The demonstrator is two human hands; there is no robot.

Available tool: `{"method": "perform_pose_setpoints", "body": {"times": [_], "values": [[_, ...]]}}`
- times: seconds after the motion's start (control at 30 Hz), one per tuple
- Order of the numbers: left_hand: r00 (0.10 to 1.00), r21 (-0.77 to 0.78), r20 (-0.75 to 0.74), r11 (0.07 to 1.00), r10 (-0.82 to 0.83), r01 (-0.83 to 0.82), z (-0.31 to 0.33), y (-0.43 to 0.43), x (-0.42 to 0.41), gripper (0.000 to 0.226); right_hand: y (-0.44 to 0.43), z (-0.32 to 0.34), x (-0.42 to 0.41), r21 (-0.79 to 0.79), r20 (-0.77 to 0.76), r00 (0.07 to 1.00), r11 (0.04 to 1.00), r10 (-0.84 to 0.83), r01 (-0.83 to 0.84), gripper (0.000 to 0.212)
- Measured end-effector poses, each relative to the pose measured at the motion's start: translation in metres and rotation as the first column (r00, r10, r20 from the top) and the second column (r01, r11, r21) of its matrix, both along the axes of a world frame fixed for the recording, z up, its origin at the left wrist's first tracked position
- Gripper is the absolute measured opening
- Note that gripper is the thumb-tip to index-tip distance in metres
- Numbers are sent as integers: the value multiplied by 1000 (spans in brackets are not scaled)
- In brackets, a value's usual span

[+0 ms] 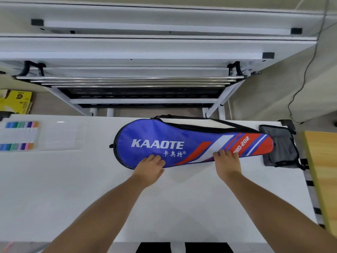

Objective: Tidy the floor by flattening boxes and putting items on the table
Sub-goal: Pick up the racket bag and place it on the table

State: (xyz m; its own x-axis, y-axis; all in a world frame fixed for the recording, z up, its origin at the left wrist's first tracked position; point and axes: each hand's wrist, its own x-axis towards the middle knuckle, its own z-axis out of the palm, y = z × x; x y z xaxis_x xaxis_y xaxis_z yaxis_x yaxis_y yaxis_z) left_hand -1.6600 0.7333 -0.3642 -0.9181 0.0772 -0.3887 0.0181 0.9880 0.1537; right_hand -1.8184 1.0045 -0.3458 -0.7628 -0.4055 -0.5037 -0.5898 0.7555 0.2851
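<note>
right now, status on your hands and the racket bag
Hands: left grip, right grip hold racket bag by near edge. Bag lying on white table. Narrow end at grey pouch, marker set far left.

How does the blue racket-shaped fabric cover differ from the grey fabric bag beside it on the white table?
The blue racket-shaped fabric cover is long, flat and brightly printed; the grey fabric bag is shorter and plain. The left hand and right hand hold the cover's near edge; no hand is on the bag at the right end of the white table. Both have black trim.
</note>
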Motion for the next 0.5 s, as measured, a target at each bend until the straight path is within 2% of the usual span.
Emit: {"method": "perform_pose_setpoints", "body": {"times": [0.27, 0.4, 0.5], "values": [[997, -137, 81, 991, 15, -3, 48, -17, 30, 31, -47, 53, 50, -134, 99, 995, 991, -3, 17, 34], [979, -143, 96, 976, 180, -165, 74, -20, 62, 31, -82, 66, 79, -137, 131, 980, 981, 153, -135, 28], [918, -109, 115, 923, 380, -369, 89, -16, 109, 31, -110, 66, 105, -205, 154, 933, 934, 325, -291, 22]]}}
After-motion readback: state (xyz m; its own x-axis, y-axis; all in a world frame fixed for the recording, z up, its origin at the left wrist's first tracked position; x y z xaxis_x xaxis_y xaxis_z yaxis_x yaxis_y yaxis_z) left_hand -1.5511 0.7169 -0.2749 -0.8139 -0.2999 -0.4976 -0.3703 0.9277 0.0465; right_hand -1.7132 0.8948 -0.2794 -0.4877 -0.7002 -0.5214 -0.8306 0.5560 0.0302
